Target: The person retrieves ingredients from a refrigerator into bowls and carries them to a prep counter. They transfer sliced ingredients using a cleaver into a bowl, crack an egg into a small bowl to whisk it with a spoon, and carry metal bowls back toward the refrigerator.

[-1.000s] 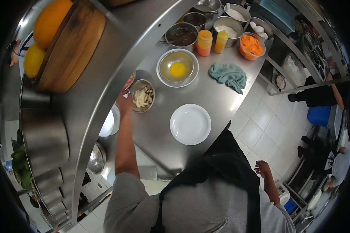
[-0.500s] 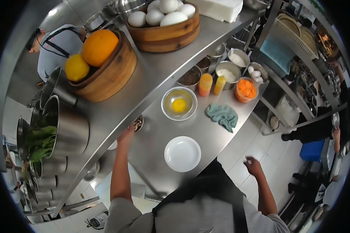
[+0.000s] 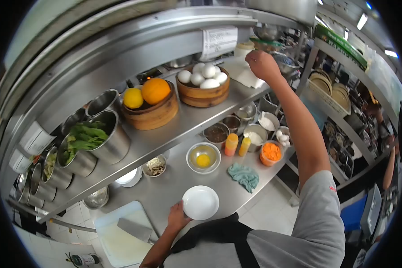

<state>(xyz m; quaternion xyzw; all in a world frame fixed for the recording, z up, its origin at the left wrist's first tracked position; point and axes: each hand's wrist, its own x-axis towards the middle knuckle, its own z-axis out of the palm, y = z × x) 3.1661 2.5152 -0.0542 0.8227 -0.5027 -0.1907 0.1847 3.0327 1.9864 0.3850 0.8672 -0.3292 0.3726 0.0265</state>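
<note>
My left hand (image 3: pixel 178 216) grips the left rim of an empty white plate (image 3: pixel 200 203) near the counter's front edge. My right hand (image 3: pixel 262 64) is raised over the upper shelf, fingers curled, above a stack of white paper or cloth (image 3: pixel 242 73); what its fingers hold, if anything, is hidden. Behind the plate, a metal bowl with yolk (image 3: pixel 203 160) rests in a white dish. A bowl of sliced mushrooms (image 3: pixel 155 166) stands to its left, a green cloth (image 3: pixel 244 176) to its right.
The shelf (image 3: pixel 158 145) holds a steamer of eggs (image 3: pixel 205 80), a fruit steamer (image 3: pixel 150 107) and pots of greens (image 3: pixel 103 138). Bottles (image 3: pixel 231 144) and orange slices (image 3: pixel 270 152) stand on the counter. A knife (image 3: pixel 135 229) lies on a cutting board (image 3: pixel 120 245). A person's arm (image 3: pixel 390 165) shows right.
My left hand has left the mushroom bowl and taken hold of the plate. My right hand has risen from beside my body to the shelf. The view has tilted up.
</note>
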